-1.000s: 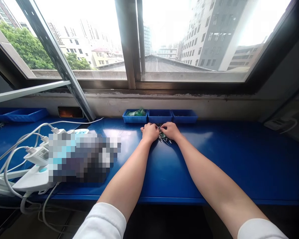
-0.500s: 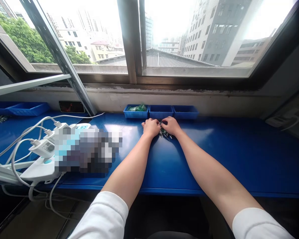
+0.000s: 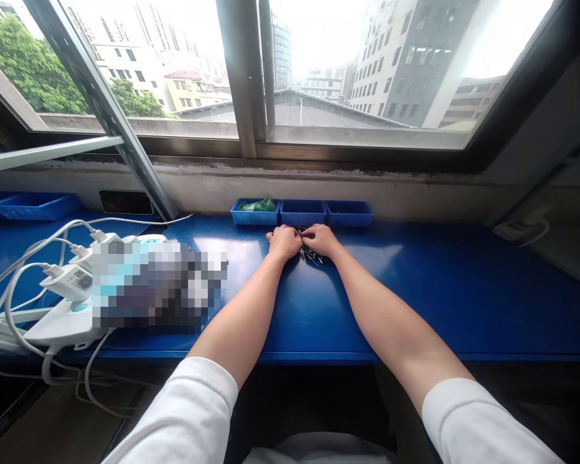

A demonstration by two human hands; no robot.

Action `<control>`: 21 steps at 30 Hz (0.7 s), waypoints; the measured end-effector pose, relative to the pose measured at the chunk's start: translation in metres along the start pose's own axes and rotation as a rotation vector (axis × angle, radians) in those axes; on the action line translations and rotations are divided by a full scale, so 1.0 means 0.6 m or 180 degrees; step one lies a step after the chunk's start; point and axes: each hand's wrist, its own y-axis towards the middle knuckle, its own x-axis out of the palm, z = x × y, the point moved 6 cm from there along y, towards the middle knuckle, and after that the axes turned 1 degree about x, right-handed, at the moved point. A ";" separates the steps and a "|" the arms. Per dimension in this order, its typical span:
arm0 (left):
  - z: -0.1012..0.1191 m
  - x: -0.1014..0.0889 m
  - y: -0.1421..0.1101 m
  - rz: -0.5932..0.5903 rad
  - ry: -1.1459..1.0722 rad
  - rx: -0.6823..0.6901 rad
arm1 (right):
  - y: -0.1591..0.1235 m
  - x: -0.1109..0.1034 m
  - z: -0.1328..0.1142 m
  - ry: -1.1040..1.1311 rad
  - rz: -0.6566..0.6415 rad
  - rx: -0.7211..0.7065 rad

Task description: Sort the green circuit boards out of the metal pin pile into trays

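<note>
My left hand [image 3: 285,242] and my right hand [image 3: 320,240] lie close together at the back of the blue tabletop. Between and below their fingers is a small pile of thin, dark and shiny metal pieces [image 3: 311,256], too small to name. Both hands have curled fingers, with the fingertips meeting at the pile; whatever they pinch is hidden. Just behind them stand three blue bins: the left bin [image 3: 255,220] contains green bagged material, while the middle bin [image 3: 303,216] and right bin [image 3: 350,218] look dark inside.
To the left, a white power strip [image 3: 60,325] carries several plugged-in chargers [image 3: 70,283] and loose white cables. A blurred-out patch covers things beside it. A dark phone-like screen [image 3: 125,202], blue trays [image 3: 38,206] and a metal post [image 3: 147,180] stand farther back.
The whole view has shifted slightly, so everything sits a little farther left and higher. My hands stay at the pile with only small finger movement.
</note>
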 end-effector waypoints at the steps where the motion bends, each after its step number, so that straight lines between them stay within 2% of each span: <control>1: 0.000 -0.001 -0.001 -0.0014 -0.0001 -0.0014 | 0.000 0.000 0.000 0.0014 -0.0019 0.0015; 21: 0.007 -0.001 -0.006 -0.0073 -0.0022 0.0145 | -0.003 -0.003 0.002 0.0221 0.0027 0.0030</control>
